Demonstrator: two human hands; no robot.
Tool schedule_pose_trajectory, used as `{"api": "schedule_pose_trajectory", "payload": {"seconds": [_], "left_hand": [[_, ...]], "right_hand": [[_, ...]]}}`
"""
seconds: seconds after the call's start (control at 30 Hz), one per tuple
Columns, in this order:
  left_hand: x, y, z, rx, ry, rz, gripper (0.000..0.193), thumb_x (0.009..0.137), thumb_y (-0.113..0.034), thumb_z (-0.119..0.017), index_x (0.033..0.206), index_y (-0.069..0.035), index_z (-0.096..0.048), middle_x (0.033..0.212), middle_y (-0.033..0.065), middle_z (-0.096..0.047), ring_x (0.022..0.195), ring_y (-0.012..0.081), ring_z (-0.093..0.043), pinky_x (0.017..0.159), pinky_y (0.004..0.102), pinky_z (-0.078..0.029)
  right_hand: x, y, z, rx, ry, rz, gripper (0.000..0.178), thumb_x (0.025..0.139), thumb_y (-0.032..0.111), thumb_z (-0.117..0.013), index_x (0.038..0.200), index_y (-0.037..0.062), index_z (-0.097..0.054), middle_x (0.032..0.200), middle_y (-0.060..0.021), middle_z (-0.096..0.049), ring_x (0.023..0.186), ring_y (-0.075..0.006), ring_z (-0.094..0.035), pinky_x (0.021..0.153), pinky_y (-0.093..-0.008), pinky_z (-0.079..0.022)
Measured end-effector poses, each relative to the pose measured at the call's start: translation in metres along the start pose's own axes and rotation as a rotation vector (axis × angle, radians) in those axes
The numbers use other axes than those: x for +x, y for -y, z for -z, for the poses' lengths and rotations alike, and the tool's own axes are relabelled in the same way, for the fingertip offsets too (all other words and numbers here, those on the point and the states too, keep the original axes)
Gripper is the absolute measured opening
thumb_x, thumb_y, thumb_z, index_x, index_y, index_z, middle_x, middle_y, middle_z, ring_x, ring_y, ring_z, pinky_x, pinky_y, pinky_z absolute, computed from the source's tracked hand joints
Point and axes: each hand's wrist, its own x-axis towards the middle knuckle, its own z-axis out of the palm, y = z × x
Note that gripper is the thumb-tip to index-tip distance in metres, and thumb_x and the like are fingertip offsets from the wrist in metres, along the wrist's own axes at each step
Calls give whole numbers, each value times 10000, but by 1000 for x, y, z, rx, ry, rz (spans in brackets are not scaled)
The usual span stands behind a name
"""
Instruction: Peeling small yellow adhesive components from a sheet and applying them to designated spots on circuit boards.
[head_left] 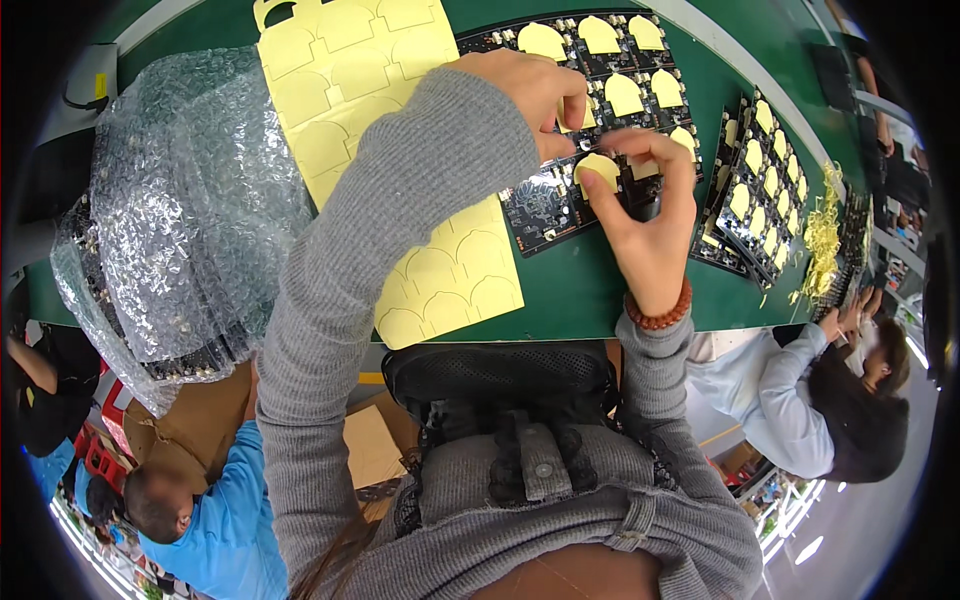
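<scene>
A black circuit-board panel [545,212] lies on the green table, with dome-shaped yellow stickers on most of its units. From the left, my left hand [528,92] reaches over the panel; its index finger is curled, its thumb stands apart, and no object shows between them. Beneath its fingers a yellow sticker [574,118] is partly covered. The thumb of my right hand [652,212] touches another yellow sticker [598,168] near the panel's front. That hand's index finger arches away from the thumb, toward my left hand. Under my left forearm lies a yellow die-cut sticker sheet [455,278].
Bubble-wrapped boards [190,210] fill the table's left side. To the right, stacked stickered panels [762,185] overlap near a pile of yellow scraps [823,235]. A person in light blue [785,400] works at the right; another in blue [220,515] is at lower left.
</scene>
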Motion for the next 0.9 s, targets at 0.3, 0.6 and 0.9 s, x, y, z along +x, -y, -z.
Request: {"api": "schedule_pose_trajectory", "payload": {"seconds": [0.3, 0.6, 0.9], "left_hand": [[-1, 19, 27, 344, -779, 314, 418, 716, -150, -655, 1098, -79, -502, 1119, 153, -463, 1040, 260, -444, 859, 394, -360], [-7, 48, 42, 696, -775, 391, 242, 738, -161, -659, 934, -46, -575, 787, 93, -589, 746, 248, -591, 651, 335, -482], [-3, 9, 64, -337, -888, -39, 468, 691, -162, -727, 1070, -7, -502, 981, 95, -592, 897, 171, -579, 730, 319, -475]], "right_hand": [[-28, 21, 4, -510, 94, 282, 360, 717, 95, -635, 1062, 25, -560, 1134, -106, -529, 1010, -256, -511, 925, -369, -297], [17, 41, 19, -83, 33, 188, 328, 800, 111, -584, 1102, -3, -528, 1111, -148, -522, 1032, -250, -503, 863, -324, -383], [79, 45, -23, 968, 286, -149, 184, 859, 128, -542, 976, -12, -522, 892, -69, -583, 808, -93, -539, 709, -217, -423]]}}
